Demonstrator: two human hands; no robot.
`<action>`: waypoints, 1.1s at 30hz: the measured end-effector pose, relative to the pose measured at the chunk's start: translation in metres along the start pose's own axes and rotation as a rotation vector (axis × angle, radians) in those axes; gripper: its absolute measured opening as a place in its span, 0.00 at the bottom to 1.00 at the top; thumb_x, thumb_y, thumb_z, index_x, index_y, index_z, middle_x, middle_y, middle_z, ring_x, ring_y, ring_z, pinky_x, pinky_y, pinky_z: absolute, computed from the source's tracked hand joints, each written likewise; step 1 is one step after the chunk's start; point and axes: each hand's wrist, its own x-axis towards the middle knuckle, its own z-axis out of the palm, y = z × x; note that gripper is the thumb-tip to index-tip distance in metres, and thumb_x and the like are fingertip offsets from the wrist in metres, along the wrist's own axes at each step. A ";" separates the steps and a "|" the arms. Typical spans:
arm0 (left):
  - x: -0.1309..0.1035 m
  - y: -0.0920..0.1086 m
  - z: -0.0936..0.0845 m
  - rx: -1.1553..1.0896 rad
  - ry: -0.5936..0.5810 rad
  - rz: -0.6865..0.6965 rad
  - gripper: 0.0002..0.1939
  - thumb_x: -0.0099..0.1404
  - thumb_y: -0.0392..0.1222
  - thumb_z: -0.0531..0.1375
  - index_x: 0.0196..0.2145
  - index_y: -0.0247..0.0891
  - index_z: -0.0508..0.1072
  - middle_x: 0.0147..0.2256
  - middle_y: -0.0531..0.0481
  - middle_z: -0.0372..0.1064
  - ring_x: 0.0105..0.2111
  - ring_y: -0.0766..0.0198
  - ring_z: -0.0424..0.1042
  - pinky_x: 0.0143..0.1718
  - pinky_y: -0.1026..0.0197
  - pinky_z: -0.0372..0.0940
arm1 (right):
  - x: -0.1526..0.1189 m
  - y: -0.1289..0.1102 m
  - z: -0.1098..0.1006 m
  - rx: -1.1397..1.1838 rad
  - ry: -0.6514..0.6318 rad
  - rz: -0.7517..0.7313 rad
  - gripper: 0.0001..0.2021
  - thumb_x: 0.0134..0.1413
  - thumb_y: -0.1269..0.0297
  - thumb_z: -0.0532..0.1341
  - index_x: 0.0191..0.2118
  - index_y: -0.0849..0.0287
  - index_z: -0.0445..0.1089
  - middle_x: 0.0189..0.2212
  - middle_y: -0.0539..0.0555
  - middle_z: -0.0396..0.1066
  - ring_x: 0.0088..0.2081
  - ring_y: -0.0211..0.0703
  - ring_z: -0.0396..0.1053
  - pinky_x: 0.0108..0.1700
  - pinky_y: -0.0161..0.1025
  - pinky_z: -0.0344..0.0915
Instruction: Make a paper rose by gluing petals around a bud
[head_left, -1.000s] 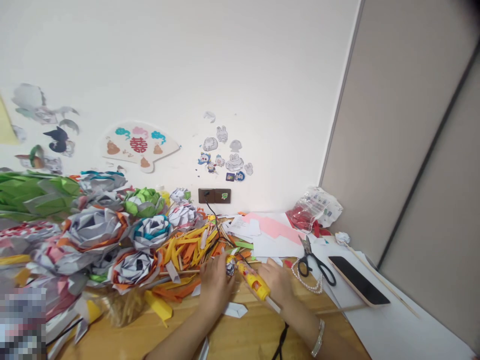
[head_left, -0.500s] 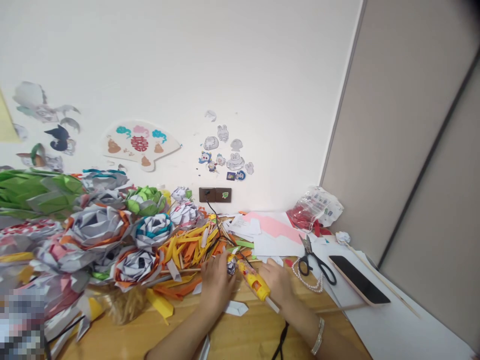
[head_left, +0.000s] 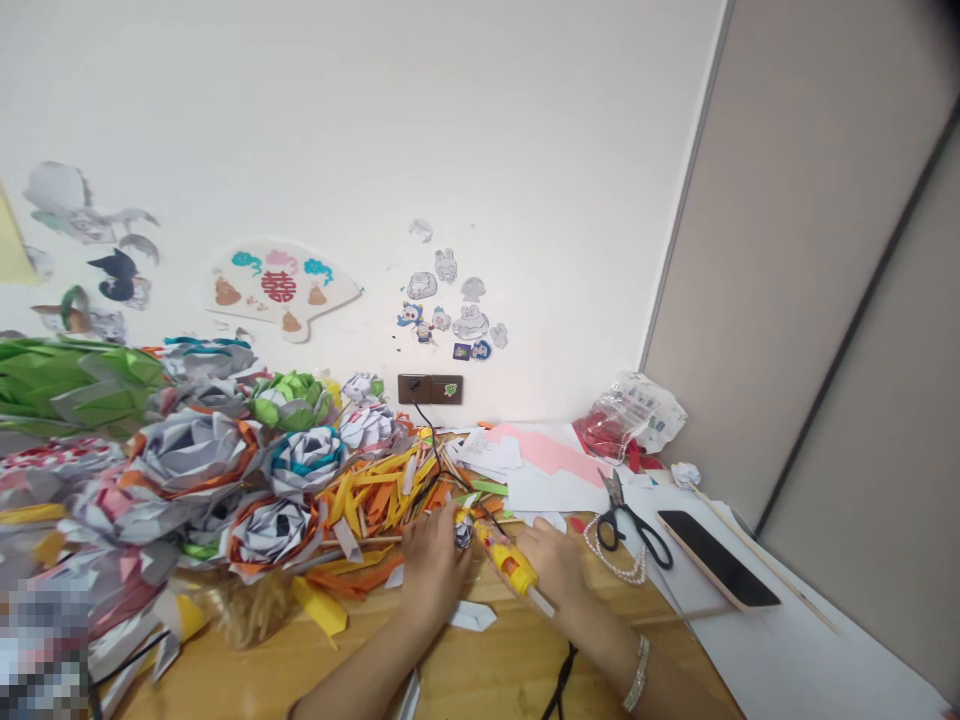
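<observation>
My right hand (head_left: 553,562) is wrapped round a yellow hot glue gun (head_left: 513,568), whose white glue stick (head_left: 541,603) pokes out of the back. The gun's nozzle end points up and left, close to a small rolled paper flower (head_left: 463,531) in white and dark paper. Closed on that flower is my left hand (head_left: 433,560), its fingertips partly hidden. A folded white paper piece (head_left: 474,616) lies on the wooden table (head_left: 480,670) just below my hands.
Finished paper flowers (head_left: 196,455) crowd the left side. Yellow and orange paper strips (head_left: 382,490) lie behind my left hand. Scissors (head_left: 628,524), a bead string (head_left: 616,562) and a phone (head_left: 718,560) are at right. A black cord (head_left: 433,436) runs from the wall socket (head_left: 430,389).
The glue gun has shifted very slightly, its back end a little to the left and up. My left hand and the flower stay in place.
</observation>
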 end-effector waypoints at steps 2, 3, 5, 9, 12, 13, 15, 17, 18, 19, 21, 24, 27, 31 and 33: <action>0.000 0.000 0.000 -0.003 0.002 0.005 0.19 0.56 0.35 0.57 0.46 0.35 0.64 0.39 0.43 0.71 0.41 0.50 0.68 0.44 0.50 0.57 | 0.001 -0.004 -0.005 0.002 -0.032 0.025 0.13 0.48 0.60 0.60 0.17 0.58 0.63 0.16 0.50 0.65 0.24 0.40 0.61 0.24 0.36 0.46; 0.000 -0.001 0.001 -0.005 0.003 0.008 0.19 0.56 0.35 0.56 0.46 0.35 0.64 0.39 0.43 0.71 0.41 0.50 0.68 0.44 0.50 0.57 | 0.002 -0.005 -0.008 0.007 -0.064 0.048 0.13 0.48 0.59 0.59 0.18 0.58 0.63 0.17 0.50 0.66 0.24 0.40 0.62 0.24 0.36 0.47; 0.000 -0.002 0.001 -0.009 0.006 0.010 0.19 0.56 0.34 0.56 0.46 0.35 0.64 0.39 0.43 0.71 0.41 0.51 0.68 0.44 0.50 0.57 | 0.004 -0.008 -0.013 0.023 -0.149 0.110 0.13 0.49 0.57 0.58 0.20 0.58 0.66 0.19 0.51 0.68 0.25 0.41 0.63 0.25 0.36 0.47; -0.001 -0.004 0.004 -0.041 0.021 0.013 0.19 0.55 0.34 0.56 0.46 0.36 0.63 0.39 0.42 0.71 0.41 0.50 0.68 0.43 0.49 0.58 | 0.009 -0.005 -0.019 0.042 -0.264 0.246 0.14 0.53 0.57 0.56 0.22 0.58 0.68 0.21 0.53 0.70 0.27 0.43 0.64 0.29 0.37 0.49; -0.001 -0.005 0.005 -0.064 0.013 0.033 0.21 0.53 0.33 0.57 0.46 0.36 0.64 0.39 0.42 0.71 0.42 0.49 0.68 0.44 0.48 0.58 | 0.010 0.003 -0.019 0.050 -0.278 0.330 0.15 0.55 0.58 0.55 0.22 0.58 0.67 0.21 0.53 0.69 0.28 0.44 0.63 0.32 0.38 0.51; -0.001 -0.005 0.005 -0.072 0.007 0.043 0.21 0.52 0.33 0.57 0.46 0.36 0.64 0.39 0.42 0.71 0.42 0.50 0.68 0.44 0.48 0.58 | 0.009 0.006 -0.018 0.050 -0.282 0.353 0.14 0.55 0.59 0.55 0.23 0.58 0.67 0.22 0.54 0.69 0.29 0.45 0.63 0.33 0.38 0.51; -0.001 -0.005 0.006 -0.091 -0.006 0.066 0.22 0.51 0.33 0.57 0.46 0.36 0.64 0.39 0.43 0.71 0.41 0.51 0.69 0.44 0.49 0.60 | 0.007 0.012 -0.014 0.053 -0.299 0.404 0.08 0.52 0.62 0.56 0.26 0.59 0.68 0.26 0.56 0.69 0.34 0.48 0.63 0.36 0.40 0.53; -0.001 -0.005 0.007 -0.108 -0.019 0.093 0.23 0.52 0.34 0.58 0.48 0.35 0.63 0.39 0.43 0.71 0.41 0.51 0.69 0.44 0.49 0.61 | 0.004 0.018 -0.009 0.065 -0.313 0.463 0.04 0.47 0.66 0.58 0.29 0.60 0.68 0.30 0.59 0.69 0.37 0.52 0.61 0.39 0.42 0.54; -0.002 -0.005 0.007 -0.120 -0.021 0.105 0.24 0.52 0.35 0.58 0.48 0.35 0.63 0.40 0.42 0.71 0.41 0.51 0.69 0.44 0.49 0.61 | 0.002 0.020 -0.006 0.074 -0.317 0.491 0.04 0.45 0.67 0.59 0.30 0.61 0.68 0.30 0.60 0.68 0.38 0.53 0.61 0.39 0.43 0.54; -0.002 -0.005 0.008 -0.136 -0.018 0.114 0.25 0.52 0.35 0.58 0.49 0.35 0.62 0.40 0.41 0.71 0.42 0.51 0.69 0.44 0.49 0.61 | 0.000 0.022 -0.004 0.083 -0.314 0.511 0.06 0.43 0.67 0.59 0.31 0.61 0.68 0.31 0.60 0.68 0.38 0.54 0.61 0.39 0.43 0.55; -0.003 -0.004 0.008 -0.176 -0.004 0.122 0.25 0.53 0.37 0.58 0.50 0.35 0.62 0.41 0.40 0.70 0.42 0.49 0.69 0.45 0.48 0.61 | -0.002 0.025 0.001 0.113 -0.305 0.525 0.09 0.41 0.68 0.60 0.34 0.62 0.68 0.33 0.60 0.67 0.39 0.54 0.60 0.40 0.44 0.56; -0.005 -0.004 0.009 -0.234 0.011 0.127 0.26 0.53 0.38 0.59 0.50 0.35 0.62 0.41 0.40 0.70 0.42 0.49 0.68 0.44 0.48 0.63 | -0.001 0.027 0.002 0.202 -0.281 0.501 0.16 0.40 0.73 0.59 0.39 0.59 0.68 0.37 0.56 0.67 0.42 0.50 0.61 0.43 0.42 0.58; -0.006 -0.003 0.008 -0.259 0.013 0.153 0.25 0.54 0.39 0.59 0.50 0.34 0.61 0.42 0.40 0.70 0.42 0.49 0.68 0.43 0.48 0.63 | 0.004 0.023 -0.004 0.474 -0.171 0.361 0.20 0.40 0.80 0.54 0.41 0.56 0.69 0.38 0.53 0.67 0.42 0.45 0.62 0.45 0.41 0.59; -0.006 -0.001 0.008 -0.270 0.012 0.205 0.25 0.56 0.40 0.59 0.51 0.34 0.59 0.42 0.39 0.69 0.43 0.49 0.68 0.44 0.47 0.63 | 0.010 0.013 -0.012 0.760 -0.058 0.169 0.19 0.48 0.79 0.52 0.43 0.54 0.71 0.34 0.53 0.67 0.38 0.43 0.63 0.41 0.41 0.61; -0.006 -0.001 0.007 -0.275 0.009 0.221 0.25 0.56 0.40 0.58 0.51 0.35 0.59 0.43 0.39 0.69 0.43 0.50 0.68 0.44 0.48 0.63 | 0.010 0.008 -0.013 0.790 -0.084 0.146 0.20 0.50 0.78 0.52 0.46 0.53 0.70 0.32 0.52 0.67 0.36 0.42 0.63 0.39 0.40 0.61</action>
